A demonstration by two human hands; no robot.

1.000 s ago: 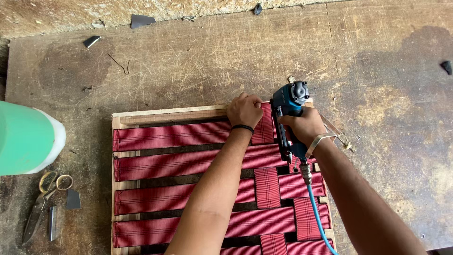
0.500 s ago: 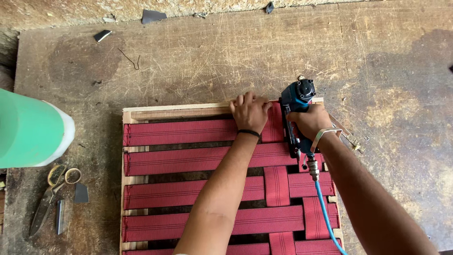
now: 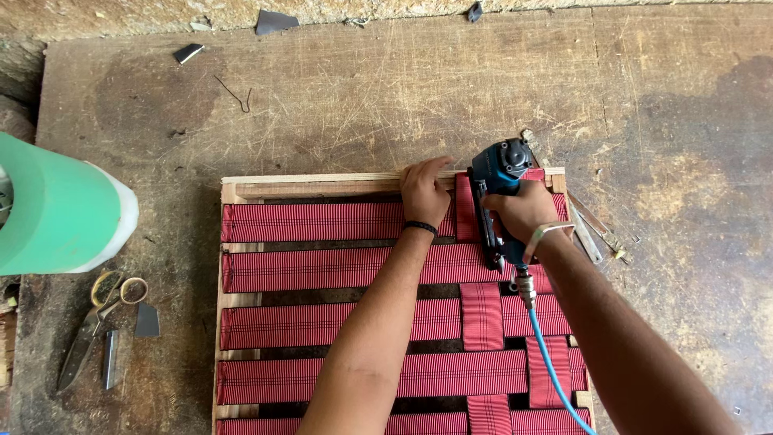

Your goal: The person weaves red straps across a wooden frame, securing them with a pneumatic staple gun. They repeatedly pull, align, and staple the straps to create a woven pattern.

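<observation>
Scratched bench [image 3: 386,89] carries frame [image 3: 233,189] woven with red webbing [image 3: 322,221]. Right hand [image 3: 523,211] grips blue stapler [image 3: 501,165]; left hand [image 3: 425,192] lies flat, open, on webbing.

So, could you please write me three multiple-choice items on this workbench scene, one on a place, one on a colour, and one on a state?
1. Where do the scissors lie?
A. left of the wooden frame
B. on the webbing
C. right of the frame

2. What colour is the hose on the staple gun?
A. yellow
B. blue
C. black

3. What is the left hand doing?
A. lifting the scissors
B. hanging free
C. pressing a red webbing strap at the frame's top rail

Answers: 1 A, they rest on the bench beside the frame's left edge. 2 B, a blue hose trails from the handle in the right hand. 3 C, its fingers lie flat on rail and strap.
</observation>
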